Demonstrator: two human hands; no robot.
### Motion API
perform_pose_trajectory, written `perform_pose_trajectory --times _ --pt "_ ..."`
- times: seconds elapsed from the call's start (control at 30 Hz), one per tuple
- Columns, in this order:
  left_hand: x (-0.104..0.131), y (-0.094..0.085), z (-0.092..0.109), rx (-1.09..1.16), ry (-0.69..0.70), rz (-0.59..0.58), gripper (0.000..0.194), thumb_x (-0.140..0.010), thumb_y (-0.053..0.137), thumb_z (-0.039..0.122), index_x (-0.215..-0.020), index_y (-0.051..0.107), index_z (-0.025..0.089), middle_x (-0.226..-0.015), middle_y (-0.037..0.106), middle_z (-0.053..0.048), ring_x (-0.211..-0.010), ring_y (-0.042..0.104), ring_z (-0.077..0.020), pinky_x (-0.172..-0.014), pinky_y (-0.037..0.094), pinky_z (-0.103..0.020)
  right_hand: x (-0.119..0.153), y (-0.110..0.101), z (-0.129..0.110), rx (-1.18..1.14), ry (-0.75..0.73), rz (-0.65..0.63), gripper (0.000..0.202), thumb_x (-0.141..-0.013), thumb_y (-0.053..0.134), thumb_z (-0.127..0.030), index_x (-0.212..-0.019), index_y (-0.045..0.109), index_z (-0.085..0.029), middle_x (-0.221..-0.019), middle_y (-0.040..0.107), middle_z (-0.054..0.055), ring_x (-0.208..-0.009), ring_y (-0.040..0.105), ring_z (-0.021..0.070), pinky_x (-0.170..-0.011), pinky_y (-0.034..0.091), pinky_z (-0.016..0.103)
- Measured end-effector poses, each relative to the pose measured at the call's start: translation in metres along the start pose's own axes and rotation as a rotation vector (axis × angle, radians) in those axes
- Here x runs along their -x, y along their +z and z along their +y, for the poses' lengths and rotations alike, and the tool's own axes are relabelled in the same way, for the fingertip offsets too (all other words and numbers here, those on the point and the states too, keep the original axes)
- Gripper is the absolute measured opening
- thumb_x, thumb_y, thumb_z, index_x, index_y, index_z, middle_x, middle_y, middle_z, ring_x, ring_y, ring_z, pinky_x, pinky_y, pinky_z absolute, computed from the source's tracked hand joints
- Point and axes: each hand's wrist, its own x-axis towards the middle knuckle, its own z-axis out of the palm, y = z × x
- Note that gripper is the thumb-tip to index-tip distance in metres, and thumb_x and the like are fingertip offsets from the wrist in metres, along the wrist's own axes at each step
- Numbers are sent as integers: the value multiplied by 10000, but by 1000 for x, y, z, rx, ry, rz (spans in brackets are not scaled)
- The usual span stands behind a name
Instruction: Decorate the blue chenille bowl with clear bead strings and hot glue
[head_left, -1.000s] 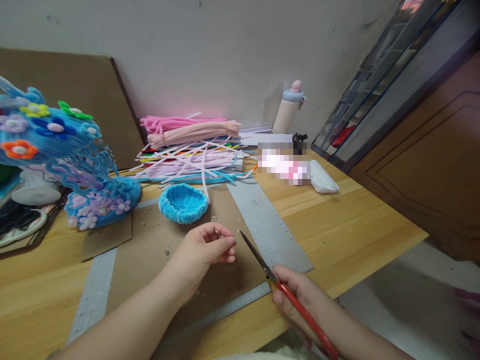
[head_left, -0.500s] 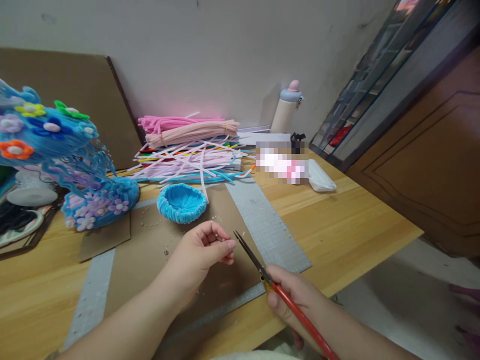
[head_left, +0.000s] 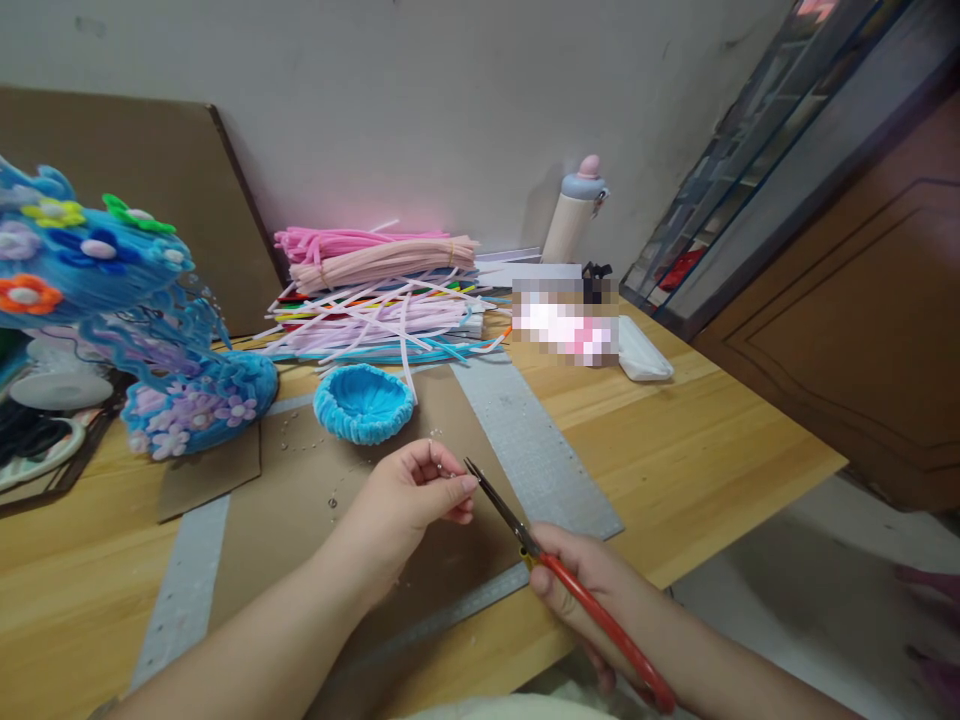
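Observation:
My left hand (head_left: 420,485) is closed in a pinch above the brown cardboard (head_left: 277,560), holding a thin strand with tiny beads, hardly visible between the fingers. In my right hand (head_left: 577,570) is a pair of long-nose pliers (head_left: 499,508) with red handles. Their dark tips lie right by my left thumb and fingertips; whether they grip the strand I cannot tell. A blue fuzzy bowl-shaped piece (head_left: 364,403) sits just beyond my left hand, its hollow side up. Fine beaded strands (head_left: 332,502) lie loose on the cardboard.
Bundles of pipe cleaners (head_left: 382,300) are piled against the wall. At left stands a blue jellyfish-like craft (head_left: 112,270) with felt flowers, near a white spool (head_left: 60,385). A grey cutting mat (head_left: 551,450) lies under the cardboard. A bottle (head_left: 574,215) and a white packet (head_left: 643,350) are farther back.
The pliers' tips have come closer to my left fingertips, and their jaws look more closed. My left hand has shifted slightly to the right.

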Motion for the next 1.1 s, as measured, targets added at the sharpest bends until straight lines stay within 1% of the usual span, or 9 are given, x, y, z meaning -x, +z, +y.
perform_pose_trajectory --times 0.13,0.27,0.33,0.43,0.57,0.7,0.8,0.97,1.1 --pt "-15 5 0 20 -54 28 246 -619 766 191 -653 526 151 -595 586 32 -534 550 -76 -559 493 -206 -9 -4 0 -74 61 18 497 -775 439 -721 -781 377 -228 -458 327 -123 -273 291 30 -232 306 116" --pt "-35 6 1 41 -115 -19 216 -627 765 172 -654 553 140 -604 586 12 -552 555 -79 -576 500 -207 -20 -15 -7 -167 102 42 531 -762 400 -748 -706 373 -221 -433 329 -120 -259 267 30 -213 308 125" --pt "-43 5 2 66 -144 -35 182 -655 754 209 -719 599 138 -645 595 2 -551 552 -77 -542 486 -196 -23 -21 -10 -174 110 54 525 -774 395 -734 -675 371 -219 -414 319 -120 -249 266 32 -209 297 123" --pt "-51 1 0 121 -153 -2 186 -713 711 277 -828 648 145 -688 565 13 -532 533 -59 -478 447 -169 -26 -27 -11 -175 122 66 514 -777 412 -719 -663 374 -219 -398 304 -124 -242 260 36 -201 282 121" --pt "-53 -3 -2 215 -105 102 133 -752 669 256 -827 645 149 -679 514 40 -507 513 -31 -436 409 -136 -27 -31 -8 -189 107 79 517 -779 411 -716 -652 387 -216 -400 324 -122 -238 251 32 -200 274 125" --pt "-48 -4 1 285 -18 181 99 -780 641 232 -845 633 159 -758 576 24 -562 563 -34 -461 435 -127 -28 -35 -6 -225 120 66 512 -798 409 -696 -639 402 -210 -391 331 -117 -242 257 35 -209 276 126" --pt "-46 -3 2 291 13 225 78 -783 643 206 -825 629 143 -781 623 -11 -618 610 -62 -511 485 -141 -30 -39 -9 -247 165 56 520 -810 401 -690 -622 404 -205 -391 343 -109 -248 259 33 -219 277 127" --pt "-48 -1 -1 283 -2 258 54 -813 603 146 -771 616 114 -718 639 -51 -665 647 -98 -622 550 -180 -35 -45 -14 -261 287 40 532 -819 368 -700 -629 401 -204 -402 355 -100 -256 250 35 -226 249 134" --pt "-50 0 -4 279 -12 257 46 -811 602 129 -771 611 109 -723 639 -56 -670 653 -102 -642 559 -187 -39 -49 -15 -268 335 19 541 -826 354 -700 -636 421 -198 -418 360 -93 -260 236 32 -212 231 130"
